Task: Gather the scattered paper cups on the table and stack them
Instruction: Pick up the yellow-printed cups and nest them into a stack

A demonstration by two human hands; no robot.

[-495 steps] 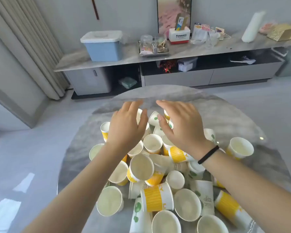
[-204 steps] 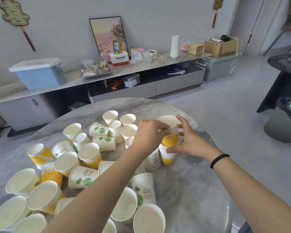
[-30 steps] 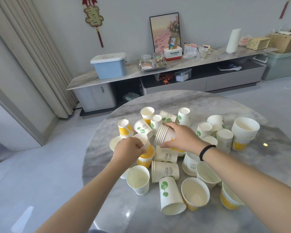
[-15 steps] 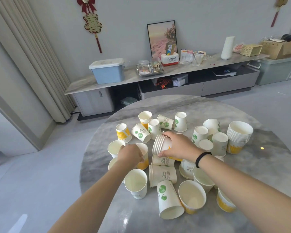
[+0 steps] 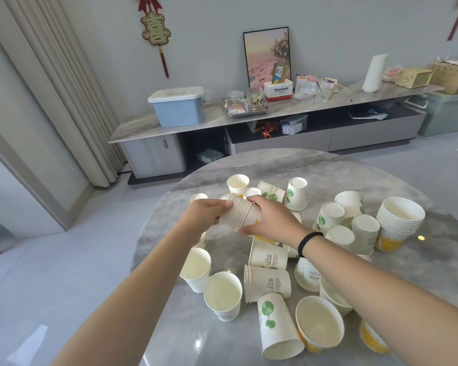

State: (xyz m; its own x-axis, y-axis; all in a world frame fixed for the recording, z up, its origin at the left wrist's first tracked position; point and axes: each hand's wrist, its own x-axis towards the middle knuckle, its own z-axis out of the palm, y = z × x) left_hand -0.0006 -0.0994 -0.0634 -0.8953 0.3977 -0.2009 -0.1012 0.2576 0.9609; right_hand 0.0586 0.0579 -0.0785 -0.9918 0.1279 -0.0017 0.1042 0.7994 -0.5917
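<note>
Both hands, left hand and right hand, closed around a sideways nested stack above the table middle; light, crushable paper, best gripped gently at the rims.

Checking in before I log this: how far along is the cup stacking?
Roughly midway. Done: one tall stack stands at the table's right side. In hand: the right hand holds a second stack sideways while the left hand pushes a cup into its open end. Left: many loose cups, like the tipped green-print cup and the upright cup near the front edge.
</note>
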